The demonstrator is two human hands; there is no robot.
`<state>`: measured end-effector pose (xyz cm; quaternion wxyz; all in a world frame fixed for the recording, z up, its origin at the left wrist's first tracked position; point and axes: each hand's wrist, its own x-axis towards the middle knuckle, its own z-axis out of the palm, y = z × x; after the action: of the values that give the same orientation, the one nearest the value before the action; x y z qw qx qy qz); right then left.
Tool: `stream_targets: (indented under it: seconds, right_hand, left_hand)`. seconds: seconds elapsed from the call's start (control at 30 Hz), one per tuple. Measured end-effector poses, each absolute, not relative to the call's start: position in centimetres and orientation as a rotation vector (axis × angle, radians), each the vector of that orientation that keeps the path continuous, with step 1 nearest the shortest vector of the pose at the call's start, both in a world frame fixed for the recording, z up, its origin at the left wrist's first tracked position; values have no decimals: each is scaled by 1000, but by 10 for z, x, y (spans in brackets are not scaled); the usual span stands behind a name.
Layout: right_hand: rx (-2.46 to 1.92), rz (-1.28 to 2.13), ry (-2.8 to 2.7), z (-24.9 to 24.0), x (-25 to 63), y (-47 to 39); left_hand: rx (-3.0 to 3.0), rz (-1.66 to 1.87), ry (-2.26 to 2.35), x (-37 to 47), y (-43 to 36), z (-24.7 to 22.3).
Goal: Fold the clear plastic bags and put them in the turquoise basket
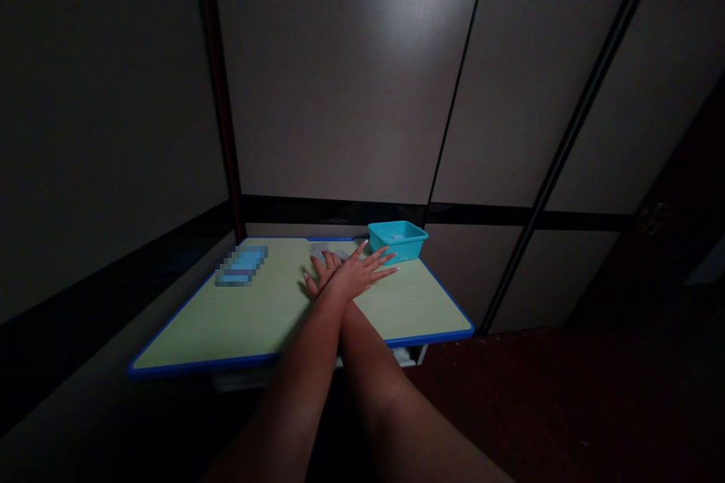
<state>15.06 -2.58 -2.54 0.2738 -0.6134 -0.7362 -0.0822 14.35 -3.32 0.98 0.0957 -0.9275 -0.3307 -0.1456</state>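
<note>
My forearms cross over the pale table (238, 324). My left hand (356, 276) lies on top, reaching to the right, its fingers spread and holding nothing. Beneath it, my right hand (325, 272) points to the left with its fingers apart, partly covered by the left wrist. Just behind the hands are some small, clear or greyish items (320, 250), too dim to make out. A turquoise plastic basket (397, 249) stands near the left hand's fingertips, at the table's back right corner; something pale shows inside it.
A blurred blue item (242, 266) lies at the table's left edge. The table has a blue rim. Behind it rise tall panelled doors (340, 75), with a dark wall at the left. Reddish floor (510, 392) shows at the lower right.
</note>
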Motion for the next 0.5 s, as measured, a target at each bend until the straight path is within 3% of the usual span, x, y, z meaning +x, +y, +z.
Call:
stream_targets:
  seconds: [0.5]
  right_hand:
    - [-1567,-315,-2013,-22,153,-34]
  left_hand:
    - [-2604,-593,-1244,141,-33,-7]
